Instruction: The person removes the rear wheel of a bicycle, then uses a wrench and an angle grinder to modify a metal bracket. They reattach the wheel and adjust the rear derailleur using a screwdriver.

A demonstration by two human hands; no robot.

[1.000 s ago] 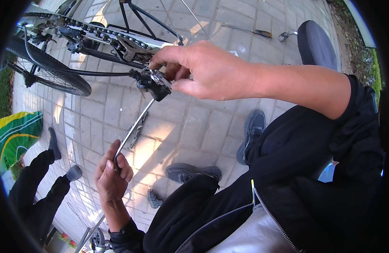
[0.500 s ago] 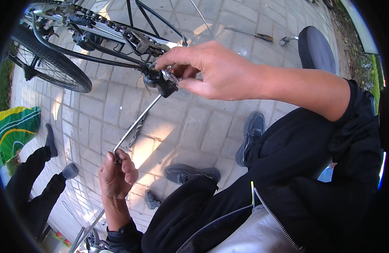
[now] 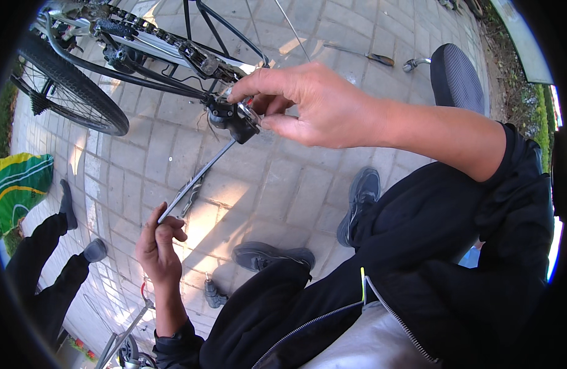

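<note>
A partly dismantled bicycle lies upper left, with its chain (image 3: 185, 49) and dark frame tubes leading to a black derailleur (image 3: 234, 120) at the frame's end. My right hand (image 3: 314, 104) pinches a small silvery part beside this derailleur; a bit of red shows between the fingers. From the derailleur a long thin hex key (image 3: 197, 177) slopes down and left. My left hand (image 3: 160, 246) holds the key's lower end between thumb and fingers. Where the key's far tip sits is hidden.
A dark tool (image 3: 194, 194) lies on the paving under the hex key. Near my shoe is a small drill-like tool (image 3: 214, 294). Farther off lie a screwdriver (image 3: 380, 59) and a bicycle saddle (image 3: 459, 80). Another person's legs (image 3: 55, 246) and a green-yellow bag (image 3: 25, 187) are left.
My left hand has shifted slightly up and left, its fingers regripping and turning on the hex key's end. My right hand stays at the derailleur.
</note>
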